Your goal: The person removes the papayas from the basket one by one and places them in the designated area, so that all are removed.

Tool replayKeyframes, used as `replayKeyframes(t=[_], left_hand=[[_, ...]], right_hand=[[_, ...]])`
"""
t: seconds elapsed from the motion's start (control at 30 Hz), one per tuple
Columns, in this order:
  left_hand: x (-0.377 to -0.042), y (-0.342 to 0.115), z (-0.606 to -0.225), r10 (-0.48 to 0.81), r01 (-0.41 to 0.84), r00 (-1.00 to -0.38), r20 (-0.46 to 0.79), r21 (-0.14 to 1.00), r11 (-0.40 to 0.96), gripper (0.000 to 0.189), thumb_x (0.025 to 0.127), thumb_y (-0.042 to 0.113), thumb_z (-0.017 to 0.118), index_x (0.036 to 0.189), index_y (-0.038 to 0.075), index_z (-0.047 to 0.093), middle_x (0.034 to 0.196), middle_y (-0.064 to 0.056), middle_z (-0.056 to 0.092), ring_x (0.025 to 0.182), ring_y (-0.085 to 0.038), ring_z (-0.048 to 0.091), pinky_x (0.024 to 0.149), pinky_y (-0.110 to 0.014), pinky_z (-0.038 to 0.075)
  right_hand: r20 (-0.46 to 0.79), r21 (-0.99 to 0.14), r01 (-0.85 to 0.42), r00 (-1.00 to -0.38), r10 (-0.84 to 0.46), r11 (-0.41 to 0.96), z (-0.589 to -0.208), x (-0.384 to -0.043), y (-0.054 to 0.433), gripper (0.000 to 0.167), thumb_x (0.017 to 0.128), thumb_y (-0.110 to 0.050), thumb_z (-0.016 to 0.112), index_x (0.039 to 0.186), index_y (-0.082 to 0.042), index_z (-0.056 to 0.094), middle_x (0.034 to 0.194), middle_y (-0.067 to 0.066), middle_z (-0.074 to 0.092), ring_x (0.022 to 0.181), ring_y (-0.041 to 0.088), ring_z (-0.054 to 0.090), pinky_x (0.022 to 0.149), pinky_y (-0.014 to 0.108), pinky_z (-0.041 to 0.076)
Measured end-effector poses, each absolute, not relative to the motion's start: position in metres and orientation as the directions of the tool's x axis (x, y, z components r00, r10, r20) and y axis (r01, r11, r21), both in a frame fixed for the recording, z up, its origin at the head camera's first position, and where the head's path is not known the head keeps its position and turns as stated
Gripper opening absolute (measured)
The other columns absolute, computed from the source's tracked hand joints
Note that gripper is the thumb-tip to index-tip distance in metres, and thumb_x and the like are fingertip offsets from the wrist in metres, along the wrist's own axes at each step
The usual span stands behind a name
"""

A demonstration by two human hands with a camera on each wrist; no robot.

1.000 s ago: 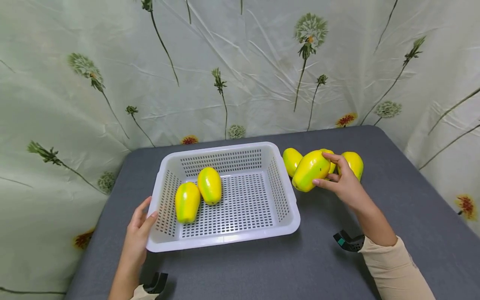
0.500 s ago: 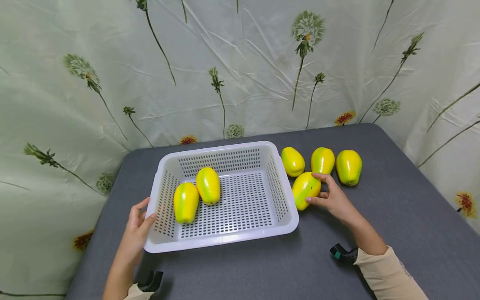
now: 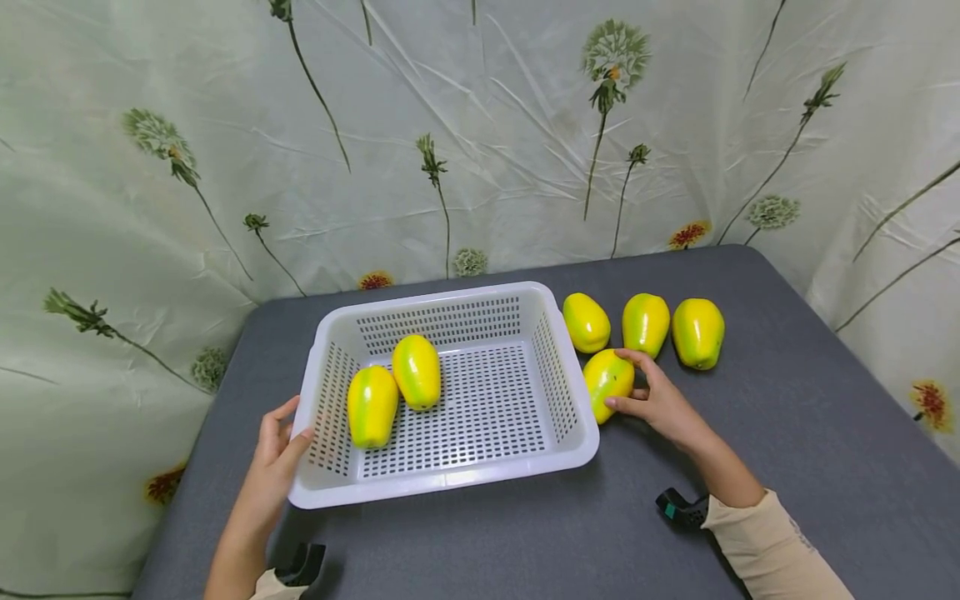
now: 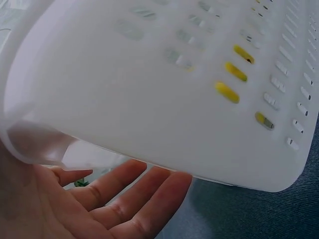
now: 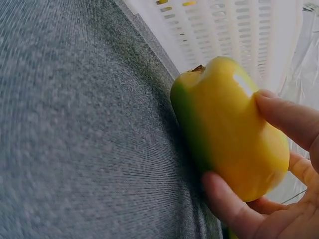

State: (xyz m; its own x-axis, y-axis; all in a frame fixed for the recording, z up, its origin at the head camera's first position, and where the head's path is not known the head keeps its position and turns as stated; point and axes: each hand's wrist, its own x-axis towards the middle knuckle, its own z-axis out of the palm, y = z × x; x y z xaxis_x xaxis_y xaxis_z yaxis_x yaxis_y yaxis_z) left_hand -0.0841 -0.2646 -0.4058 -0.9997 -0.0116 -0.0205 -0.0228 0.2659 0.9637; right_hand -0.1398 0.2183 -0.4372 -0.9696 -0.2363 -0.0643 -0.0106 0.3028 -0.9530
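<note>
In the head view my right hand (image 3: 660, 407) holds a yellow-green papaya (image 3: 608, 383) between thumb and fingers, low on the cloth against the basket's right side. The right wrist view shows this papaya (image 5: 229, 129) lying on the grey cloth, its brown stem end towards the basket wall. My left hand (image 3: 270, 458) grips the left rim of a white perforated plastic basket (image 3: 450, 479), thumb over the edge. Seen from the left wrist, the fingers (image 4: 149, 204) are bent under the rim. Two papayas lie inside the basket, a front one (image 3: 372, 407) and a rear one (image 3: 417, 372).
Three more papayas lie right of the basket on the grey tablecloth (image 3: 510, 542): one by its back corner (image 3: 586, 322), a middle one (image 3: 645, 323) and a right one (image 3: 698, 333). Behind the table hangs a pale flowered curtain (image 3: 510, 167).
My right hand has brought the papaya down and towards me from above the others, and it now sits lower beside the basket. The left hand keeps its hold on the rim.
</note>
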Motion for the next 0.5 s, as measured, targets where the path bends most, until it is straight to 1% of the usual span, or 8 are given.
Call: replayKeyframes(t=[0.13,0.27,0.4,0.5], left_hand=[[-0.083,-0.264,-0.407,-0.016,-0.017,-1.0,-0.014,0.968,0.25,0.048,0.097,0.013,0.037,0.136,0.004,0.011,0.121,-0.027,0.035,0.084,-0.008,0.057,0.062,-0.033,0.051],[-0.083,-0.263,-0.407,-0.017,-0.016,-1.0,-0.013,0.97,0.243,0.048,0.097,0.014,0.037,0.137,0.005,0.011,0.121,-0.026,0.034,0.085,-0.008,0.057,0.062,-0.033,0.051],[-0.083,-0.263,-0.406,-0.021,-0.018,-1.0,-0.013,0.97,0.242,0.049,0.097,0.014,0.037,0.137,0.005,0.011,0.121,-0.026,0.034,0.086,-0.008,0.057,0.063,-0.033,0.051],[-0.083,-0.263,-0.406,-0.024,-0.01,-1.0,-0.005,0.971,0.238,0.049,0.097,0.014,0.037,0.137,0.005,0.011,0.121,-0.026,0.034,0.086,-0.007,0.057,0.063,-0.032,0.051]], right_hand=[[-0.056,-0.94,-0.025,-0.973,-0.225,0.341,-0.438,-0.14,0.219,0.075,0.081,-0.017,0.068,0.139,-0.009,0.023,0.14,0.021,0.019,0.098,0.037,0.051,0.074,0.032,0.047],[-0.035,-0.925,-0.049,-0.976,-0.213,0.376,-0.436,-0.14,0.219,0.076,0.082,-0.019,0.067,0.141,-0.008,0.02,0.141,0.02,0.018,0.109,0.041,0.041,0.081,0.044,0.043],[0.015,-0.907,-0.088,-0.984,-0.177,0.412,-0.431,-0.14,0.217,0.075,0.083,-0.021,0.065,0.141,-0.005,0.02,0.141,0.019,0.019,0.118,0.043,0.03,0.09,0.055,0.033],[0.071,-0.884,-0.11,-0.992,-0.102,0.454,-0.424,-0.138,0.216,0.071,0.085,-0.023,0.064,0.14,-0.004,0.023,0.139,0.021,0.022,0.12,0.045,0.027,0.093,0.057,0.027]])
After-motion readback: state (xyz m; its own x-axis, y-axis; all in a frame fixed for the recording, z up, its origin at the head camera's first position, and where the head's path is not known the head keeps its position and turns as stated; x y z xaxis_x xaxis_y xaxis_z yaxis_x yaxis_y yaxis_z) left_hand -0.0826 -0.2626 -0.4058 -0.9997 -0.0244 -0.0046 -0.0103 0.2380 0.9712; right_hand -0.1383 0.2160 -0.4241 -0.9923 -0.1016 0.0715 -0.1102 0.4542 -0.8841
